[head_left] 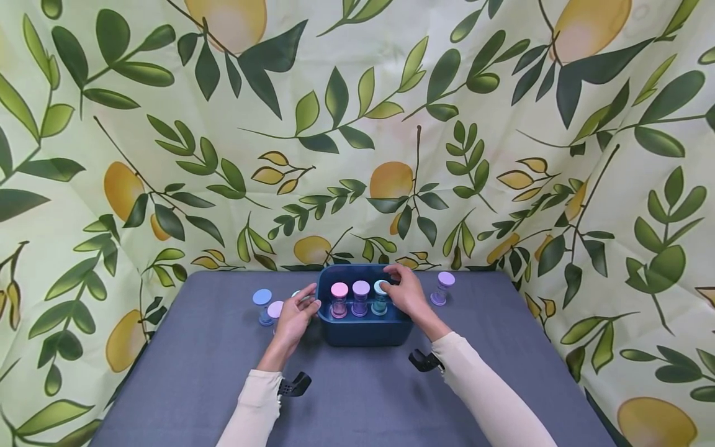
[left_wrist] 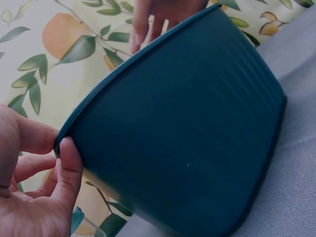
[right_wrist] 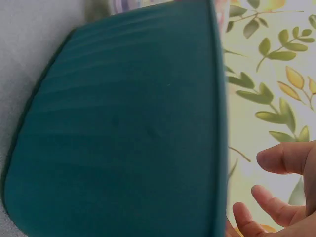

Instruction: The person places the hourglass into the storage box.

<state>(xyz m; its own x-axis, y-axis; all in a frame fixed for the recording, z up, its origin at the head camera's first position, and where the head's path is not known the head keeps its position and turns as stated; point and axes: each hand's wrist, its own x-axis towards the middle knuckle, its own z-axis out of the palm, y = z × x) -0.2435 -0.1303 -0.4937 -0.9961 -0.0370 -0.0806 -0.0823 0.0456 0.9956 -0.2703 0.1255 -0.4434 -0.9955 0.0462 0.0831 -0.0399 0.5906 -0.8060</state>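
Note:
A dark teal basket stands mid-table and fills both wrist views. In it stand three sand timers with pink, purple and teal caps. My left hand is at the basket's left end. Its thumb and forefinger touch the rim corner from outside, and the palm is loose. My right hand hovers over the right end beside the teal-capped timer. Its fingers are spread and loosely bent, with nothing seen between them.
Left of the basket stand a blue-capped timer and a lilac-capped one, with a third partly hidden behind my left hand. A purple-capped timer stands to the right. A grey cloth covers the table. A lemon-print backdrop surrounds it.

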